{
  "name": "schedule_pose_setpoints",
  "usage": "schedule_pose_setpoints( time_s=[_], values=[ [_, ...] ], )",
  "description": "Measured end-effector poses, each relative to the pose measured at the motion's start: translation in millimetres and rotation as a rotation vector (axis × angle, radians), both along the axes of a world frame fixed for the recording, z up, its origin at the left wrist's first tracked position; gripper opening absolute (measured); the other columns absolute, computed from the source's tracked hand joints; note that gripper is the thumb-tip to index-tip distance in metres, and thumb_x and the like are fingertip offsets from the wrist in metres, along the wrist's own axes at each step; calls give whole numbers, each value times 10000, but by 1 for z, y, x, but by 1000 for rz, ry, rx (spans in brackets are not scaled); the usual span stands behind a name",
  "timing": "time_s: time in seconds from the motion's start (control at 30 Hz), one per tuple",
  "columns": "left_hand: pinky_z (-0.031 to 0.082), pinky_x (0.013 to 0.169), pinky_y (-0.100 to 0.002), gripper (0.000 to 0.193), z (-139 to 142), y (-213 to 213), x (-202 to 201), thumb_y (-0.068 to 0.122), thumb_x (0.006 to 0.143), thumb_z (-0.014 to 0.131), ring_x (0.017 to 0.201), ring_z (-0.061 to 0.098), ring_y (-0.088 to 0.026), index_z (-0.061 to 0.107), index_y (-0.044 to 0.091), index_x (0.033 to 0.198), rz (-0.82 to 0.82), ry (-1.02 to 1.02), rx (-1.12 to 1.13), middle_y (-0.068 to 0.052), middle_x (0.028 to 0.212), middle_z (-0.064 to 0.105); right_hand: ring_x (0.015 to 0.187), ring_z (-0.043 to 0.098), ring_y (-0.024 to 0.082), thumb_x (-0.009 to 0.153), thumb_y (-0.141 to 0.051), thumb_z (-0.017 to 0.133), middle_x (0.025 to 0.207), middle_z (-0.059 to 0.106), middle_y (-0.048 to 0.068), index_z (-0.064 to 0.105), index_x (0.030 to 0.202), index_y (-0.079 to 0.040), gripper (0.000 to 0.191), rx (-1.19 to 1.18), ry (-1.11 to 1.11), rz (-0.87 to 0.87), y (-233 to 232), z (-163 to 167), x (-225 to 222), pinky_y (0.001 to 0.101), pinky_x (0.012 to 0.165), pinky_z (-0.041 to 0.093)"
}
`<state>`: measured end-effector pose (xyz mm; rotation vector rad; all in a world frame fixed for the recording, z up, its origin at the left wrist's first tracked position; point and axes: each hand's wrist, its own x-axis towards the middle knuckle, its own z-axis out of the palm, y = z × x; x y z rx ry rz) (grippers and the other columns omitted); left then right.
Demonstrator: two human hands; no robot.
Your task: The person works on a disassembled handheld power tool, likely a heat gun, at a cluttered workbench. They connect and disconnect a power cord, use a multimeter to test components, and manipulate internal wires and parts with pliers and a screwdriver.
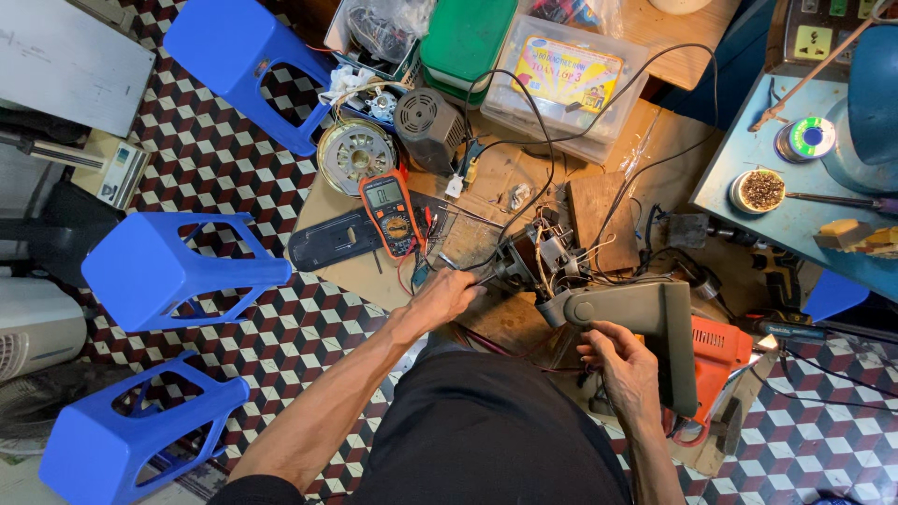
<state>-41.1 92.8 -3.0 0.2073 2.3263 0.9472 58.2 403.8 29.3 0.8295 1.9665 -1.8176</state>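
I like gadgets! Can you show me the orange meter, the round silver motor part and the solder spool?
orange meter [391, 213], head view, its dial.
round silver motor part [355, 154], head view, its centre.
solder spool [806, 138], head view, its top face.

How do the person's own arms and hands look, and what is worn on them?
Both forearms are bare. The left hand and right hand wear no gloves, and no watch, ring or bracelet shows. A dark sleeve edge appears only at the upper left arm. The arms look lean, with visible sinews.
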Motion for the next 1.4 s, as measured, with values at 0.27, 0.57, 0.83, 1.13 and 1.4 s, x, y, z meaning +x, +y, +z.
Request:
schedule_pose_setpoints(
  time_s=[0.27, 0.57, 0.83, 1.13, 1.4],
  values=[
    [500, 578, -470, 250, -11, -9, -10, 268, 936, 673, 600, 676, -353, 726, 26, 973, -63, -10, 50, -206, 650, 649, 850, 718, 195, 961, -162, 661, 1007, 734, 163, 677, 1171, 33, 287, -125, -97, -118, 5, -8, -10, 287, 742, 601],
    [562, 750, -454, 995, -23, -6, -10, 531, 508, 983, 890, 693, -379, 507, -66, 1147, -45, 191, -132, -239, 960, 672, 813, 726, 206, 946, -148, 685, 972, 735, 176, 678, 1116, 21, 241, -134, -138, -153, 4, -15, -8, 288, 712, 607],
    [554, 836, -470, 1007, -24, -22, -2, 599, 550, 944, 1033, 677, -402, 473, -14, 1195, -32, 106, -165, -235, 1105, 662, 827, 727, 191, 949, -168, 689, 988, 743, 169, 678, 1118, 21, 255, -133, -126, -128, 5, -18, -9, 279, 715, 607],
    [547, 758, -471, 360, -8, -19, 2, 381, 910, 732, 872, 715, -362, 740, 40, 1025, -58, 164, -22, -196, 964, 736, 828, 723, 195, 948, -167, 688, 1000, 738, 171, 672, 1123, 13, 252, -165, -96, -120, 3, -20, -4, 287, 724, 604],
    [546, 634, -418, 249, -13, -21, -11, 256, 882, 731, 625, 711, -288, 757, 22, 962, -74, 87, 45, -185, 760, 727, 841, 727, 198, 949, -176, 676, 1008, 735, 173, 673, 1130, 5, 256, -107, -144, -83, 1, -17, -7, 290, 731, 613]
  ],
)
